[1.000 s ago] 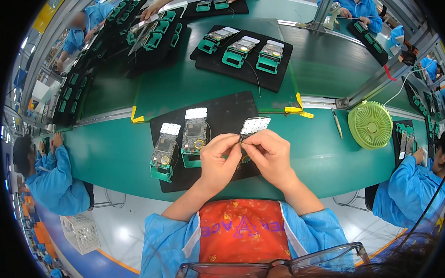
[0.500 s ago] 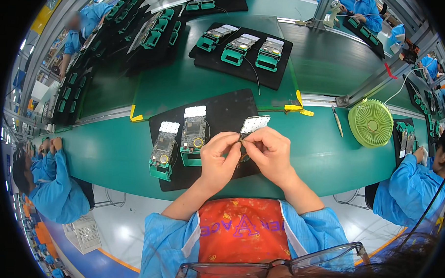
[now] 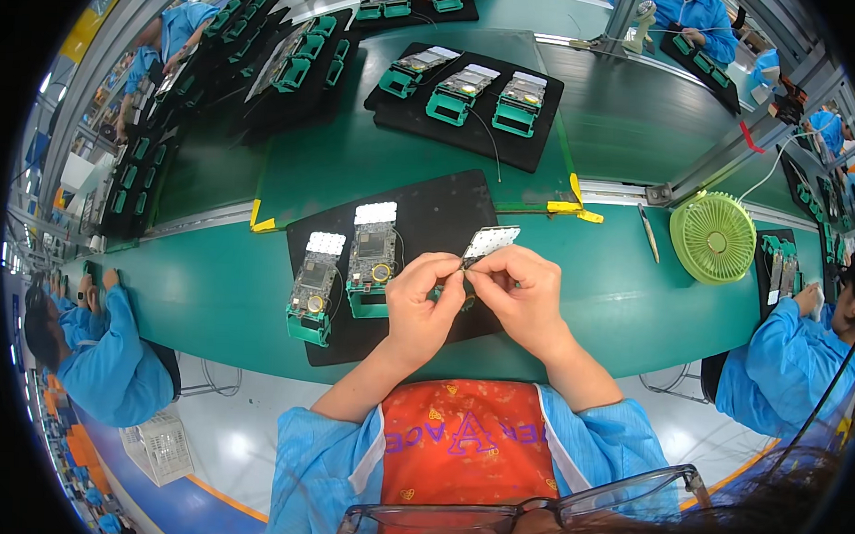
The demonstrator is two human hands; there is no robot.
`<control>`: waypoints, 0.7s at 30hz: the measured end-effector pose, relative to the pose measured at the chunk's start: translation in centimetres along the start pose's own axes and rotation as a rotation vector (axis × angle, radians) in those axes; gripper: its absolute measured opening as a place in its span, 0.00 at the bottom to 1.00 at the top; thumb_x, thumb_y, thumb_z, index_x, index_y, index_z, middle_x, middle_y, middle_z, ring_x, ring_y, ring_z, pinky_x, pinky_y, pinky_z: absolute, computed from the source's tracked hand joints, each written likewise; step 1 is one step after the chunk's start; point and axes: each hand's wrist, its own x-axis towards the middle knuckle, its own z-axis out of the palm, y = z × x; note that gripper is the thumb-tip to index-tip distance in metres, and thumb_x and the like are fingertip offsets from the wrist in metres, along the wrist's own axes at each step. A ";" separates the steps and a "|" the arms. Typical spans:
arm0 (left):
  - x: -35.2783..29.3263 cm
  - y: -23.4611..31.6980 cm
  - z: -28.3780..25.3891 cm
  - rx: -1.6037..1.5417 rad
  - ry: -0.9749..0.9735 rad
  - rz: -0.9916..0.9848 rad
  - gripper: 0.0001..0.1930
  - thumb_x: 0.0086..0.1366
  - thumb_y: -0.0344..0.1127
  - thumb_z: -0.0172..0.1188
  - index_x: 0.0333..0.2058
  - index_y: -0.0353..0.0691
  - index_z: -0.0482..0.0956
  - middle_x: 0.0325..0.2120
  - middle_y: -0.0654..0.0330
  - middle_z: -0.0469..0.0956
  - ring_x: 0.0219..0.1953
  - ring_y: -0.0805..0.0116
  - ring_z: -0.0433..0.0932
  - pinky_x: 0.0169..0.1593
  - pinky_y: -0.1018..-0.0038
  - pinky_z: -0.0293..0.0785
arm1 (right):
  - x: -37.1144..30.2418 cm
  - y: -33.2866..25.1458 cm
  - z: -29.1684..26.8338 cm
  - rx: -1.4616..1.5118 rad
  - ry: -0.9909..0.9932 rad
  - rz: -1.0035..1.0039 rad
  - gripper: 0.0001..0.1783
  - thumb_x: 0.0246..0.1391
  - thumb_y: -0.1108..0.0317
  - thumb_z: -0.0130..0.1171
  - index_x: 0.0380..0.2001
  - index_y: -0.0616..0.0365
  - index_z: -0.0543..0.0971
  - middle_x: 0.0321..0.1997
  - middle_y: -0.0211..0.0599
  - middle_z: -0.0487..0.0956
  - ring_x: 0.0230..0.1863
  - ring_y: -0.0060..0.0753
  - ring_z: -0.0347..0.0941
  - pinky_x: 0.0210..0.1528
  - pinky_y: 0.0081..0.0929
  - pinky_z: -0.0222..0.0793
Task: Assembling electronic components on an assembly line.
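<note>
Both hands meet over the right part of a black mat [image 3: 444, 200], fingertips pinched together around a circuit board [image 3: 492, 239]. Its white keypad end sticks up beyond my fingers; most of the rest is hidden behind them. My left hand [image 3: 421, 300] pinches at the board's near left corner. My right hand [image 3: 521, 294] pinches right beside it, thumb and forefinger touching the same spot. Left of my hands, two more circuit boards lie on the mat, a nearer one [image 3: 314, 287] and a farther one [image 3: 371, 256], each with a green plastic frame at its lower end and a thin cable.
Beyond, another black mat [image 3: 526, 156] carries three similar boards in green frames. A green fan [image 3: 713, 237] and a pen-like tool [image 3: 649, 234] lie to the right. Co-workers in blue sit left [image 3: 114, 350] and right [image 3: 787, 364]. A metal post [image 3: 723, 155] rises at the back right.
The board between my fingers has tilted slightly, its white end a little lower. My hands have hardly shifted. At the far edge, co-workers' hands have moved.
</note>
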 end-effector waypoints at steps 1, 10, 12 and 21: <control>0.1 0.1 0.0 0.000 0.000 0.000 0.07 0.60 0.18 0.56 0.37 0.27 0.78 0.38 0.55 0.78 0.35 0.76 0.77 0.37 0.80 0.76 | 0.0 0.0 -0.1 -0.006 -0.002 -0.005 0.04 0.45 0.79 0.66 0.26 0.62 0.81 0.24 0.32 0.78 0.17 0.18 0.67 0.19 0.18 0.62; 0.2 0.3 0.3 0.072 0.028 0.035 0.06 0.57 0.17 0.57 0.35 0.28 0.78 0.33 0.53 0.79 0.32 0.73 0.78 0.35 0.78 0.77 | -0.1 -0.2 -0.3 -0.007 -0.004 0.100 0.04 0.44 0.78 0.67 0.25 0.63 0.81 0.21 0.32 0.77 0.17 0.16 0.66 0.20 0.17 0.61; 0.3 0.3 0.5 0.076 0.042 0.042 0.06 0.55 0.16 0.57 0.33 0.29 0.77 0.31 0.54 0.79 0.30 0.73 0.78 0.34 0.78 0.76 | -0.1 -0.2 -0.4 -0.010 -0.014 0.122 0.04 0.43 0.78 0.67 0.25 0.64 0.81 0.21 0.32 0.77 0.17 0.16 0.66 0.20 0.17 0.61; 0.0 0.1 1.1 0.096 0.099 0.060 0.07 0.52 0.17 0.59 0.30 0.31 0.76 0.27 0.53 0.78 0.25 0.69 0.77 0.26 0.77 0.73 | 0.0 -0.5 -0.3 0.092 -0.049 0.287 0.03 0.45 0.79 0.66 0.22 0.64 0.81 0.20 0.24 0.77 0.21 0.08 0.65 0.22 0.11 0.59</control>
